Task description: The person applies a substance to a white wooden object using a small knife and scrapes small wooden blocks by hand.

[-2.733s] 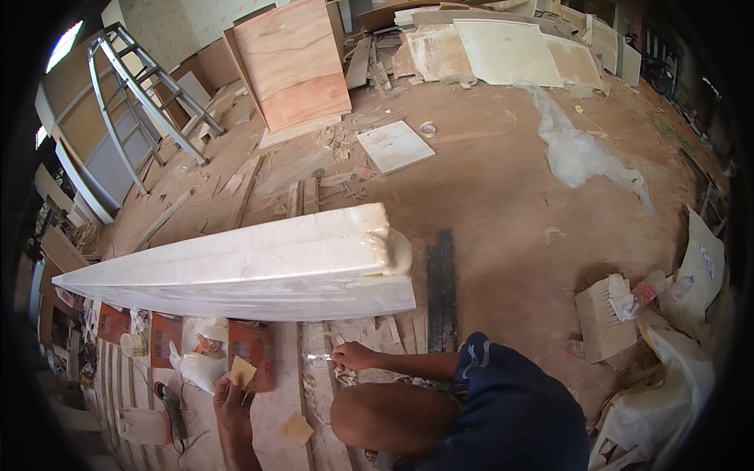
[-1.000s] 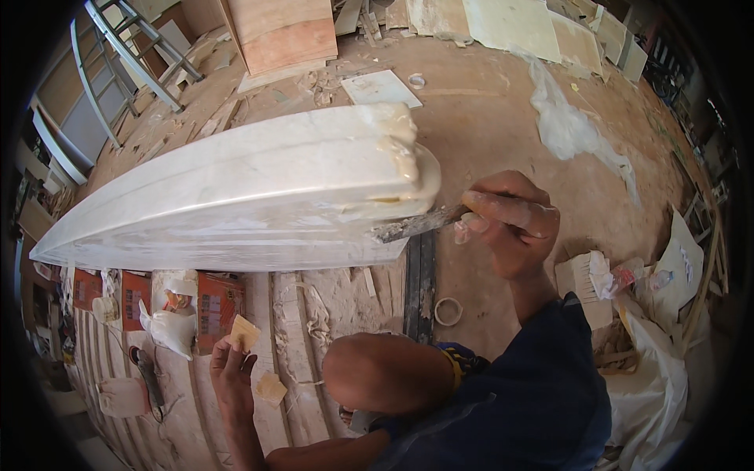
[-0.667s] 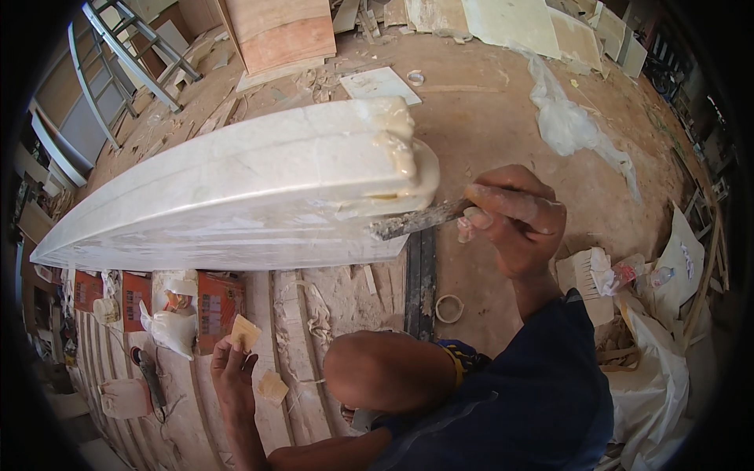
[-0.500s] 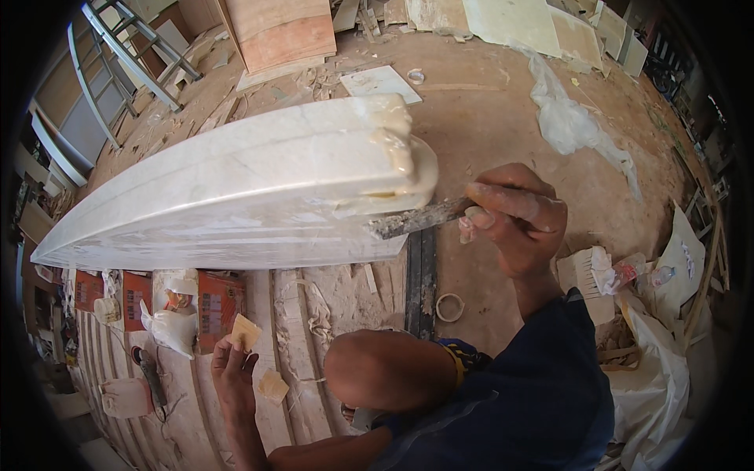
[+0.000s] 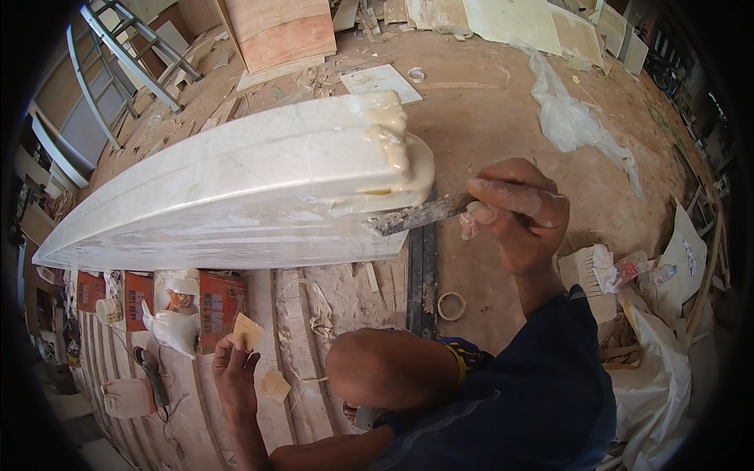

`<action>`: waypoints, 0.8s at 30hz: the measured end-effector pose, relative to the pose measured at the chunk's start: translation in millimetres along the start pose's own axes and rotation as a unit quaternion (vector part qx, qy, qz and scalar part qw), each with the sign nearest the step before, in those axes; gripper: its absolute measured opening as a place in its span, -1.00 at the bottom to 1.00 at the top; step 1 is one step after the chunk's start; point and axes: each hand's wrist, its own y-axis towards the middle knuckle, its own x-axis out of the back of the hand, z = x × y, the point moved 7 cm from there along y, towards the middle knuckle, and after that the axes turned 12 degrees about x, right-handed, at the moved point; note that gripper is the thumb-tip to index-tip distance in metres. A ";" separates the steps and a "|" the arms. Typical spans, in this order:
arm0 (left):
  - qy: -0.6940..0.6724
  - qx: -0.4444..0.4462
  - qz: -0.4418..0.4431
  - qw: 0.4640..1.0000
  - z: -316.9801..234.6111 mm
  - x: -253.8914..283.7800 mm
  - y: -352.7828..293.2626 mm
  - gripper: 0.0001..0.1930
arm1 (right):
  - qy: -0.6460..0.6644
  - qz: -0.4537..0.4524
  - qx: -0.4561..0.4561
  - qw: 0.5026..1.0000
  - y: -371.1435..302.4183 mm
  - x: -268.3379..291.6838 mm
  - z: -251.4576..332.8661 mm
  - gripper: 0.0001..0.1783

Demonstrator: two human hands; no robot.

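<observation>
A long white marble-like slab (image 5: 236,169) with a rounded edge reaches from the left to the middle. Thick cream paste (image 5: 389,145) coats its right end, with drips and smears below. My right hand (image 5: 522,212) is closed around a paste-crusted flat scraper (image 5: 416,214); the blade lies at the slab's lower right corner, just under the paste. Low on the left, my left hand (image 5: 234,365) pinches a small tan square piece (image 5: 247,333) between thumb and fingers. A similar tan piece (image 5: 274,385) rests beside it on the ridged surface.
Beneath the slab are orange-red boxes (image 5: 222,302) and a white plastic bag (image 5: 173,330). A corded power tool (image 5: 153,381) lies at lower left. A dark metal bar (image 5: 422,282) runs under the slab's end. A tape roll (image 5: 451,306), plastic sheet (image 5: 565,118) and ladder (image 5: 137,55) stand or lie around.
</observation>
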 end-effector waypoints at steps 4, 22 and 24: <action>-0.001 -0.002 -0.003 1.000 0.3 0.8 0.0 -0.88 | -0.001 -0.004 -0.001 1.000 0.4 -0.5 -0.1 -0.75; 0.000 0.002 0.002 1.000 1.2 -0.3 0.0 -0.89 | 0.031 -0.054 -0.079 0.995 -8.5 -1.3 -8.3 -0.79; 0.000 0.003 0.006 1.000 1.6 -1.0 0.6 -0.89 | 0.070 -0.071 -0.083 0.992 -11.4 -1.8 -11.6 -0.79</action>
